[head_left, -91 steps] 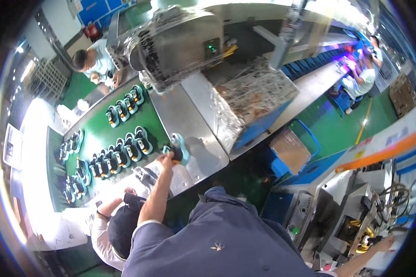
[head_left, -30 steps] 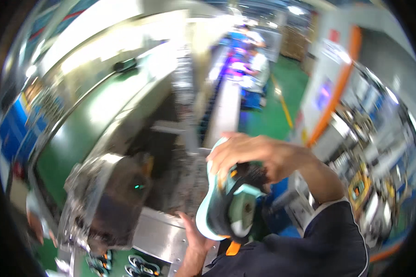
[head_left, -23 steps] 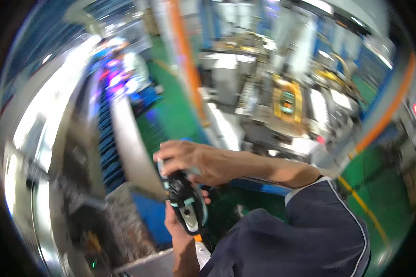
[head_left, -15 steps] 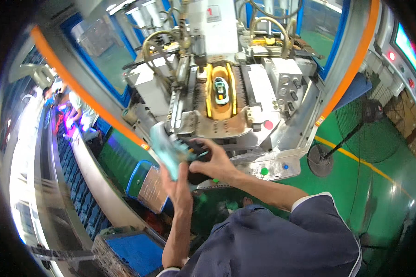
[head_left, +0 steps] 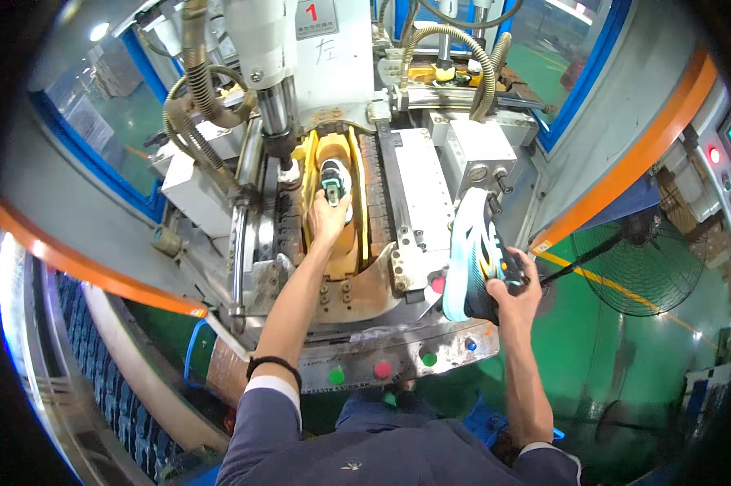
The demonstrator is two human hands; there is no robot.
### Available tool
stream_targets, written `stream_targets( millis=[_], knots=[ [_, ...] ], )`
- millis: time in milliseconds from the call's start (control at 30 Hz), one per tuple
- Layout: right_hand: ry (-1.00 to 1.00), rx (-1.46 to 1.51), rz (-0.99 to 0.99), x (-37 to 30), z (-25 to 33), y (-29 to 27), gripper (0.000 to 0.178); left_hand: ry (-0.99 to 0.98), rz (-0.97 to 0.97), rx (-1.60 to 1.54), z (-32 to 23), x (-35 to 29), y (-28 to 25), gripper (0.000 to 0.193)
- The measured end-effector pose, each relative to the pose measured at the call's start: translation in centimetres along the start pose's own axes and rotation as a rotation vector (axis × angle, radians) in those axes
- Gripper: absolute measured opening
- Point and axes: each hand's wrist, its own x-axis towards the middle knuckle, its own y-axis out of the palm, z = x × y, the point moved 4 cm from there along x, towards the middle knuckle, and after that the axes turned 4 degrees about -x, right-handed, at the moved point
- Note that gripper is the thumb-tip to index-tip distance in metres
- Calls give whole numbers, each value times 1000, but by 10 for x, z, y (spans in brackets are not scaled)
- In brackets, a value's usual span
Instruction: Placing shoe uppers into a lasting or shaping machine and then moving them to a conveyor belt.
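In my right hand (head_left: 518,292) is a sneaker (head_left: 472,259) with a pale teal sole and a black upper with yellow and white marks. It is tilted with its toe up, to the right of the press machine's middle. My left arm reaches into the machine, and my left hand (head_left: 331,217) grips the near end of a second shoe (head_left: 334,176), dark green, black and white. That shoe sits between the yellow side pads (head_left: 357,202) of the machine's mould. My fingers and palm partly hide it.
A metal cylinder (head_left: 278,109) and hoses stand left of the mould. Along the machine's front edge is a panel (head_left: 406,356) with coloured buttons. Orange-edged frames flank both sides. A conveyor (head_left: 106,381) runs at the left; a floor fan (head_left: 641,267) stands at the right.
The sneaker, held in both hands at the machine's front, has moved right and is now in my right hand alone. My left hand has let go of it and reached to the shoe in the mould.
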Motion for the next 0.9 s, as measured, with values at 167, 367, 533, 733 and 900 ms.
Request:
stream_targets(
  millis=[167,367,533,733,900],
  knots=[
    [-51,-117,-45,28,10,17,52,135,-291,45,27,27,16,41],
    [-74,-543,301,154,25,134,54,-578,168,-1147,22,-62,-56,25],
    [-168,-944,471,181,3,289,58,-482,110,-1236,15,-172,-172,39],
    [-364,-1002,345,139,-80,395,52,-361,-332,-1042,41,-297,-306,39],
    [-402,-935,388,103,-91,377,82,-409,-654,-1011,82,-387,-339,31]
  ],
)
